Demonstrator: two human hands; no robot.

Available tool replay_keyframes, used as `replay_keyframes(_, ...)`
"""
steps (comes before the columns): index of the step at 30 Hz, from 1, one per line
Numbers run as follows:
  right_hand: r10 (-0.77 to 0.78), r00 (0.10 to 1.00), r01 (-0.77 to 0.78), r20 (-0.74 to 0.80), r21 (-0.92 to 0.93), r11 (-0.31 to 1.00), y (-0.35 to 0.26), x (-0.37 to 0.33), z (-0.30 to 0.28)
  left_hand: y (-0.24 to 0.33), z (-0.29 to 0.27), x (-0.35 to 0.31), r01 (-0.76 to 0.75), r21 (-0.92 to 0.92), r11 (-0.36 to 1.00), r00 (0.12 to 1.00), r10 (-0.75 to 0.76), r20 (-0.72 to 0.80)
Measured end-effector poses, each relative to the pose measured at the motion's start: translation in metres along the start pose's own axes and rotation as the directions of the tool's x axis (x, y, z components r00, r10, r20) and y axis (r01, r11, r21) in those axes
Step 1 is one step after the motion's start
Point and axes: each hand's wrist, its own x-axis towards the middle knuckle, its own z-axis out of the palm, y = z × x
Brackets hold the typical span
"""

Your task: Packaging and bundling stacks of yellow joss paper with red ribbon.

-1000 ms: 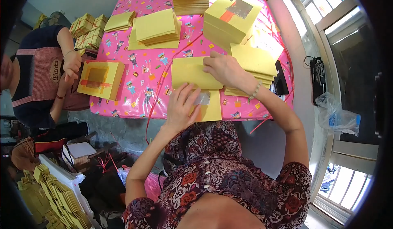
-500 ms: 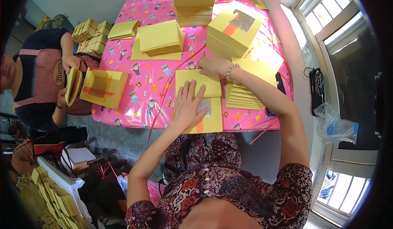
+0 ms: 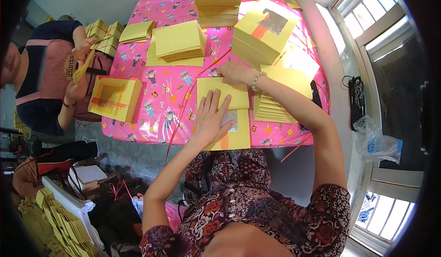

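Bright daylight fr. windows (image 3: 367, 2) on the R — far R corner & R edge of table (image 3: 177, 2) blown out, yellow sheets (image 3: 291, 75) there near white; its gloss shows small glare spots nr. the near edge. Floor (image 3: 117, 153) past near L corner dim. Strong fisheye bend, black vignette; ctr. fairly sharp — little blur

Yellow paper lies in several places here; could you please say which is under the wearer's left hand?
The yellow paper reaching the near edge of the pink table: the left hand rests on it, clear of all the stacks.
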Motion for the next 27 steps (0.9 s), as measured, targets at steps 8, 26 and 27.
replay_keyframes(8, -0.01, 0.996, 0.007, -0.086, -0.042, 0.999, -0.012, -0.005, -0.002, -0.001, 0.002, -0.001, 0.019, -0.013, 1.0, 0.999, -0.018, 0.051)
replay_keyframes(26, -0.001, 0.938, -0.129, -0.347, -0.35, 0.928, -0.09, -0.14, 0.074, -0.001, 0.005, -0.001, 0.035, 0.015, 0.999, 0.994, -0.036, 0.102)
replay_keyframes(27, 0.009, 0.922, -0.156, -0.388, -0.35, 0.924, -0.092, -0.141, 0.08, -0.001, 0.005, -0.001, 0.039, 0.01, 0.999, 0.994, -0.04, 0.097)
